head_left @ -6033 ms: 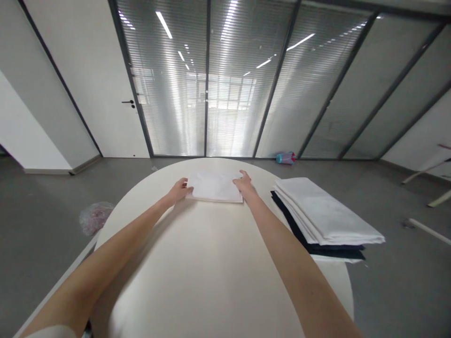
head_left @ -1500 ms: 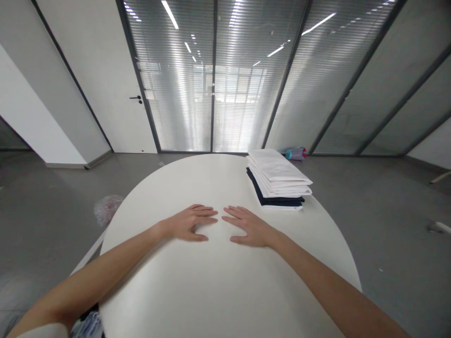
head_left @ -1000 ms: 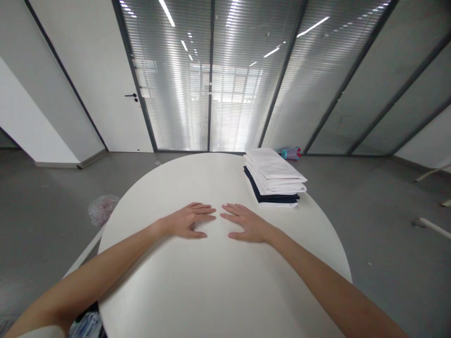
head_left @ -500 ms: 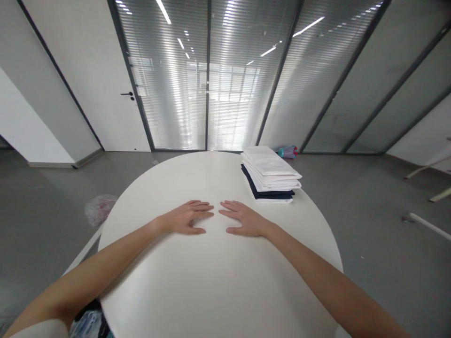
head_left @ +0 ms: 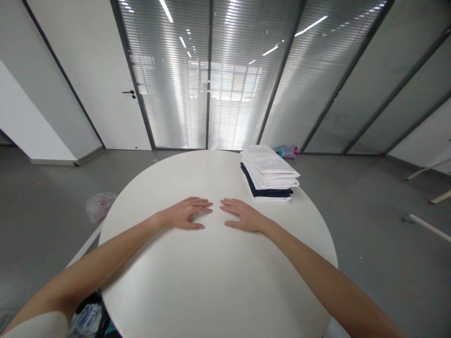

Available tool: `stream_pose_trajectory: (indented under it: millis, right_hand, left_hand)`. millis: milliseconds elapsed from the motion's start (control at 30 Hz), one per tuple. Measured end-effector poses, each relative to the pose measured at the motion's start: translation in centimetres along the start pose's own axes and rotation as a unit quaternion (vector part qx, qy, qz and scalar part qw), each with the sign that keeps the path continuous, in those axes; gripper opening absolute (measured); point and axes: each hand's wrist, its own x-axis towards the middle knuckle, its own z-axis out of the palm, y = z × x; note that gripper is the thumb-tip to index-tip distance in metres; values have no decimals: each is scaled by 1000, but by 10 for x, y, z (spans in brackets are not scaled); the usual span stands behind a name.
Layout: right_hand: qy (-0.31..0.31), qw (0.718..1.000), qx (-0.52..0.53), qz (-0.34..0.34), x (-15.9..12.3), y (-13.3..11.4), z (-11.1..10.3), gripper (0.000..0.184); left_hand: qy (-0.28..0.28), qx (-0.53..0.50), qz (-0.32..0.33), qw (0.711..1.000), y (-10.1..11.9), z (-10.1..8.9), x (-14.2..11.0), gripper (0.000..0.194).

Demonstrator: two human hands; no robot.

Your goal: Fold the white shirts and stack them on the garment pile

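From the head camera, both forearms reach out over a round white table (head_left: 214, 286) and the two hands lie flat on its top, palms down, holding nothing. The left hand (head_left: 185, 213) has its fingers loosely spread and its thumb set apart, and the right hand (head_left: 242, 216) lies the same way; the fingertips of the two hands point toward each other across a narrow gap. Ahead and to the right, near the table's far edge, sits a folded stack of cloth (head_left: 268, 169), well squared, with white layers on top, a dark navy layer (head_left: 262, 191) below them and a white layer at the bottom. The right hand is the nearer one to it, but does not touch it. Beyond the table, a blue and pink cylindrical container (head_left: 288, 151) lies on its side on the grey floor by the glass partition (head_left: 172, 84), whose panes hold slatted blinds. Left of the table, a crumpled translucent plastic bag (head_left: 101, 206) rests on the floor with something reddish showing through it; what that is cannot be told. At the bottom edge, by the person's body, a dark and bluish bundle (head_left: 88, 319) is cut off by the frame.
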Motion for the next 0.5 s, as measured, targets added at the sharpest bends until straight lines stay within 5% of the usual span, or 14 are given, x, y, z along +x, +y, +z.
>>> stream_pose_trajectory:
  millis: [100,167,233,300,400,500]
  right_hand:
    - [288,955,29,55,-1,13,-45,27]
    - [503,857,40,104,-3,37,-91,22]
    - [620,764,75,162,-6,71,-135,17]
    - [617,711,168,293,-11,104,-162,20]
    - [485,670,333,452,-21,139,-162,39]
    - [353,682,455,451,-33,153,-138,54]
  left_hand:
    - [82,-131,-92,984,-2,0,13,41]
    - [162,-233,-163,945,-4,-1,33,43]
    - [224,-325,-199,897,-4,-3,63,49]
    - [251,-408,-212,852,-4,-4,100,57]
    - [249,-504,-245,790,-5,-3,160,70]
    - [240,-554,-291,742,-7,9,215,78]
